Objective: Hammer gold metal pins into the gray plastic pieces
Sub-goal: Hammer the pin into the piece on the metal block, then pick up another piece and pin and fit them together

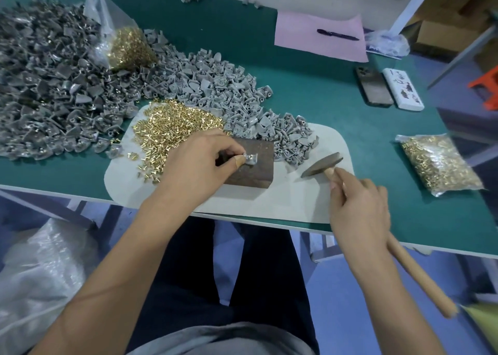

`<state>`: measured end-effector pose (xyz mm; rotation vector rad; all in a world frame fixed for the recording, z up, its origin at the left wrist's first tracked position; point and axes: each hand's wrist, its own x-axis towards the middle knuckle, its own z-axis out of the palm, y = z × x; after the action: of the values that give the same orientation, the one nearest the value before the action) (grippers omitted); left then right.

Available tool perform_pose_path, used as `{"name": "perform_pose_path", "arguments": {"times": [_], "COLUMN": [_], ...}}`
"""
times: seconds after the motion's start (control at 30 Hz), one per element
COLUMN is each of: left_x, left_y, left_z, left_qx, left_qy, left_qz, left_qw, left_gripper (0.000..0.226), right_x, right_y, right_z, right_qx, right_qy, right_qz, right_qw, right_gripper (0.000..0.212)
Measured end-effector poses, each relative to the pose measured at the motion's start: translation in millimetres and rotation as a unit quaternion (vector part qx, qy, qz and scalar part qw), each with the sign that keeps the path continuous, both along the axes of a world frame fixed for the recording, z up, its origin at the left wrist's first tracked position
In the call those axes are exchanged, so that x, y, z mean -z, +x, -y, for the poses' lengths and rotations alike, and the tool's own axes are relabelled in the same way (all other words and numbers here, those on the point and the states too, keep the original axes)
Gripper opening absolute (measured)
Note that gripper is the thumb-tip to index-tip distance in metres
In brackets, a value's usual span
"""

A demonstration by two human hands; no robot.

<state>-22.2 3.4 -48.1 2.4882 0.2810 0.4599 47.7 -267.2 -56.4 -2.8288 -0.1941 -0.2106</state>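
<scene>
The left hand [194, 163] pinched a small, light, stiff gray plastic piece [251, 158] by its edge on the dark metal block [250, 171], while the right hand [358, 206] gripped the wooden-handled hammer [323, 164].

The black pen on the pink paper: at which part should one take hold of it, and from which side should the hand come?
Grip the black pen at mid-barrel, pinching across its thin width from above. It lies flat and alone on the pink paper, its length running left to right, so both long sides look free. The fingers would best close from the near and far sides.
</scene>
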Motion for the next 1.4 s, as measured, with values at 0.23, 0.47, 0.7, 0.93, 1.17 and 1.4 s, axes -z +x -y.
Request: {"name": "perform_pose_path", "arguments": {"times": [0.23,0.47,0.7,0.93,1.17,1.4], "left_x": [0,3,17,29,28,31], "left_y": [-26,-72,-116,-117,-106,-92], "left_z": [10,-32,-84,-137,-160,-137], "left_qx": [-0.03,-0.113,-0.213,-0.308,-0.335,-0.231], "left_qy": [-0.059,-0.065,-0.051,-0.034,-0.002,0.069], "left_qz": [0.116,0.133,0.117,0.049,0.0,-0.037], "left_qw": [0.991,0.982,0.969,0.95,0.942,0.97], "left_gripper": [0.003,0.006,0.007,0.014,0.012,0.023], "right_x": [-24,-32,-20,-16,-11,-6], "right_y": [-12,-33,-47,-48,-26,-21], "right_z": [-73,-171,-247,-318,-313,-312], "right_qx": [-0.185,-0.401,-0.507,-0.512,-0.445,-0.455], "right_qy": [0.159,0.2,0.15,0.124,0.059,0.019], "right_qz": [0.076,0.097,0.061,0.004,-0.028,-0.04], "right_qw": [0.967,0.888,0.846,0.85,0.893,0.889], "right_gripper": [0.03,0.014,0.008,0.012,0.019,0.019]}}
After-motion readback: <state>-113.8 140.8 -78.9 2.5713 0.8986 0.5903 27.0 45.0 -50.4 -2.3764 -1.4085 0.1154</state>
